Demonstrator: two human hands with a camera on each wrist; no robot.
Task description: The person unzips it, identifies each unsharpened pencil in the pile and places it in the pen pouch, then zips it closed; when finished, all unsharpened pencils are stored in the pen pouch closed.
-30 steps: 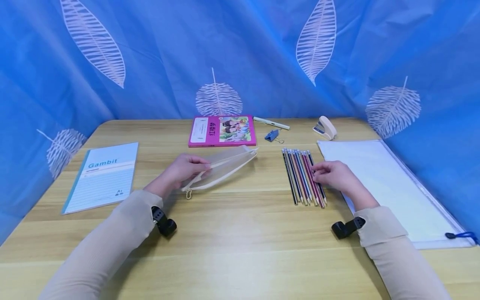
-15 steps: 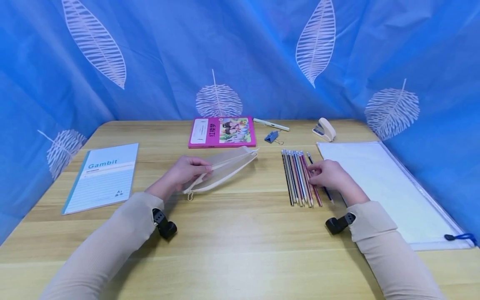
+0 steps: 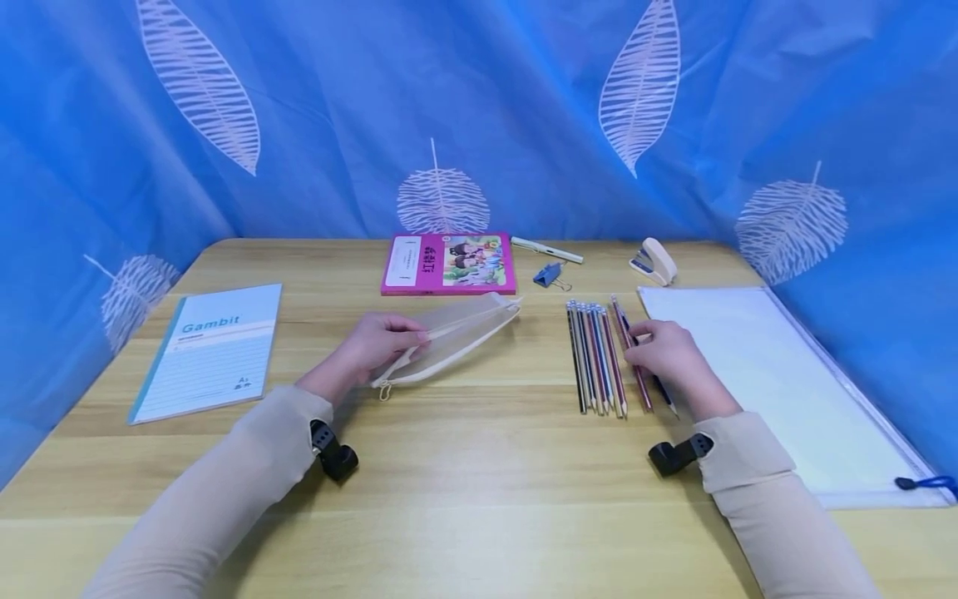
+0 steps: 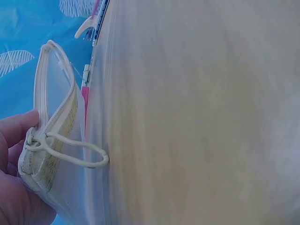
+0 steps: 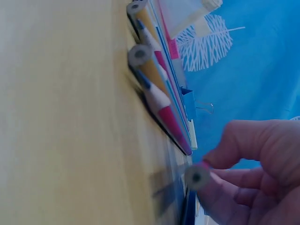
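On the near part of the pencil area, I watch a dark blue pencil [image 3: 665,395] poke out under the person's right grip [image 3: 664,353], loose on the table [image 3: 479,491]; a brush from the palm could roll it toward the white zip folder [image 3: 756,383] just beside it. That grip pinches a red pencil [image 3: 642,381] between thumb and fingers, slantwise to the row of pencils [image 3: 597,358] at its left; I judge a twist or slip likeliest here, since only the fingertips hold it. Across from it, the left grip [image 3: 385,343] pinches the rim of the mesh pouch [image 3: 467,334] near one corner, the mouth gaping; held that way, I think the far end could sag and close, and the dangling cord loop [image 4: 96,164] could catch a point. Against one second ago, when the pencils lie in a single bundle under the right fingertips, the dark blue one and the red one now stand apart on its right, while the left grip and pouch hardly differ. Farther off, the binder clip [image 3: 547,274] and the pink book [image 3: 449,266] show no change I can make out.
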